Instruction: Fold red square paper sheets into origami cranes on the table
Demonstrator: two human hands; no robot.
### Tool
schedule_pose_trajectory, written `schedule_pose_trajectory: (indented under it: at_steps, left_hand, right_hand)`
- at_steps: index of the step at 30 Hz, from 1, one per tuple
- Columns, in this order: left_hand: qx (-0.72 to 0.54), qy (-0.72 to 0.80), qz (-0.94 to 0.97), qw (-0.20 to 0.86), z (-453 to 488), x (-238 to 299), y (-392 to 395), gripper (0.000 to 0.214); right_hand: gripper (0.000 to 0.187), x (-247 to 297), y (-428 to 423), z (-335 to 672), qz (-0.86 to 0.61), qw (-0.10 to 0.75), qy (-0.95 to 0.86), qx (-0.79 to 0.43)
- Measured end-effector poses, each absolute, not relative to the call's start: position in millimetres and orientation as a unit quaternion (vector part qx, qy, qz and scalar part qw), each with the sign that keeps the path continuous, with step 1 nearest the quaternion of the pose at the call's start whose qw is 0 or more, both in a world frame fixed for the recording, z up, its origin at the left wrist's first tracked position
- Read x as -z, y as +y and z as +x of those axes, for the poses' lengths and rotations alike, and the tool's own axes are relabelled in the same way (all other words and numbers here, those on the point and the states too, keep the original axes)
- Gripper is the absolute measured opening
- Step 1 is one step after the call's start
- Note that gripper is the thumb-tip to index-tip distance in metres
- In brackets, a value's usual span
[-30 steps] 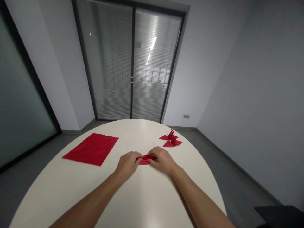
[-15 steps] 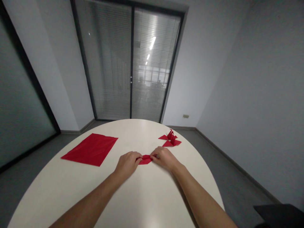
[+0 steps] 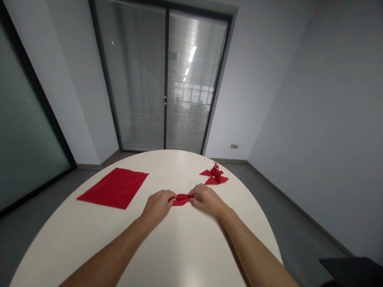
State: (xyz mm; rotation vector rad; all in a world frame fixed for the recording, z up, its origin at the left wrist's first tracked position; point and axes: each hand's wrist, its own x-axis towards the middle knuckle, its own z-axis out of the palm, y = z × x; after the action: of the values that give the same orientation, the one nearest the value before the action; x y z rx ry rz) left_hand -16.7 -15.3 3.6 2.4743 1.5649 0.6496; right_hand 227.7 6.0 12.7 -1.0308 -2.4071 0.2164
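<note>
A small folded piece of red paper (image 3: 182, 199) lies low over the middle of the white table, stretched between my two hands. My left hand (image 3: 158, 204) pinches its left end between thumb and fingers. At the right end, my right hand (image 3: 207, 199) grips the paper the same way, fingertips curled over it. A crease runs lengthwise along the visible part; both ends are hidden under my fingers. Beyond my right hand sit folded red paper cranes (image 3: 216, 175), overlapping so that I cannot tell how many.
A flat, creased red paper sheet (image 3: 115, 188) lies left of my hands on the round white table (image 3: 176, 247). A dark object (image 3: 353, 271) stands at the lower right, off the table. Glass panels with blinds (image 3: 140, 87) stand behind the table.
My left hand has shifted slightly left, and more of the folded red paper shows between the hands. The right hand stays almost in place. Sheet and cranes have not moved.
</note>
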Motion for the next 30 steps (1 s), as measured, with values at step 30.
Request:
schedule_pose_trajectory:
  at_steps: [30]
  left_hand:
    - [-0.073, 0.457, 0.886, -0.007, -4, -17, -30, 0.034]
  right_hand:
    - [0.033, -11, 8, 218, -0.340, 0.213, -0.915, -0.036]
